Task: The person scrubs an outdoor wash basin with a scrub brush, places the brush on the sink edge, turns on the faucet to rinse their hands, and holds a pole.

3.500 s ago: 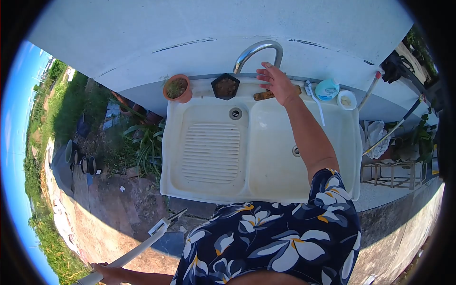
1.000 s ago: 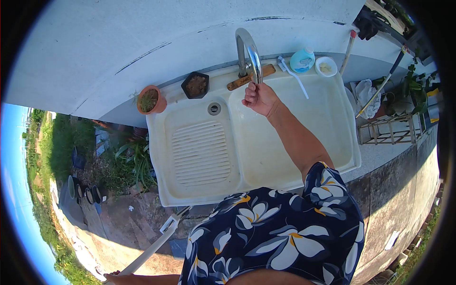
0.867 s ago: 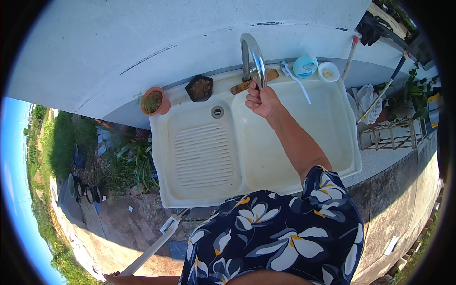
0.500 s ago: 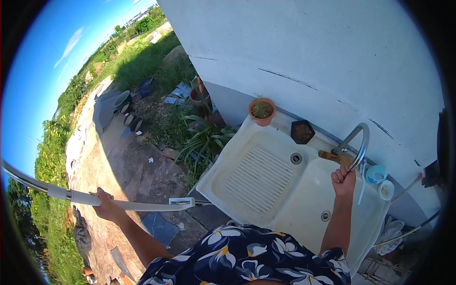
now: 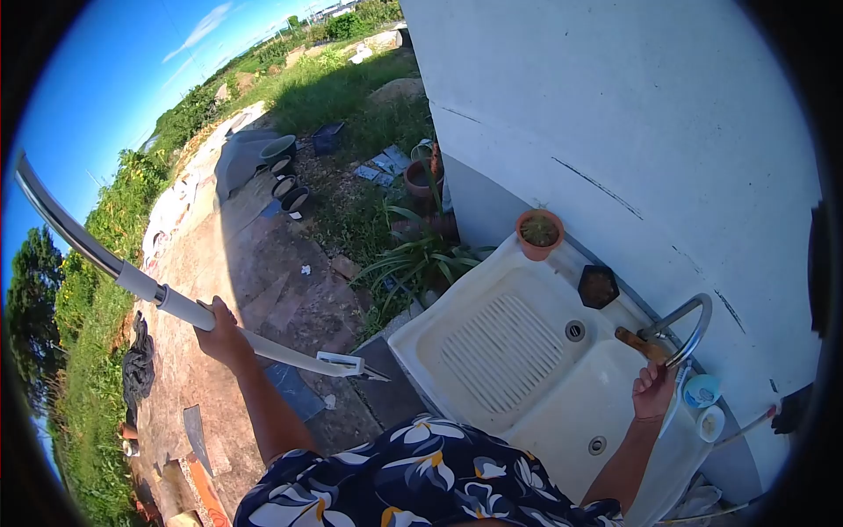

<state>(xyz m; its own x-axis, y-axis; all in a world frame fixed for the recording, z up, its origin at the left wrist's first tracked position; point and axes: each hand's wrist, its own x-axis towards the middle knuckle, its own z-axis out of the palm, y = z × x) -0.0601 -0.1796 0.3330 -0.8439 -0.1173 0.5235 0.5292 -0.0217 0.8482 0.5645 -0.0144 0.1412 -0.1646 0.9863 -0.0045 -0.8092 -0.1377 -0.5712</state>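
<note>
My left hand (image 5: 225, 339) is closed round the long white-and-chrome pole of a mop (image 5: 277, 351). The pole slants from the upper left down to a white bracket with thin metal rods; the mop's head is out of sight. At the right, my right hand (image 5: 652, 392) has its fingers curled at the spout end of a curved metal tap (image 5: 700, 321), touching it. Beneath the tap, a brown wooden-looking piece (image 5: 639, 344) lies on the rim of the cream sink (image 5: 527, 422). The sink has a ribbed washboard section and two drains.
A terracotta pot (image 5: 538, 235) and a black pot (image 5: 599, 287) stand on the sink's back rim, against the white wall (image 5: 615, 105). Right of the tap are a blue-and-white container (image 5: 702, 391) and a white cup (image 5: 710, 423). Leafy plants (image 5: 426, 259) grow beyond the sink.
The view has turned, so the sink and wall sit further right and lower. The mop's pole now slants more steeply, its chrome end higher. My right hand stays at the tap's spout.
</note>
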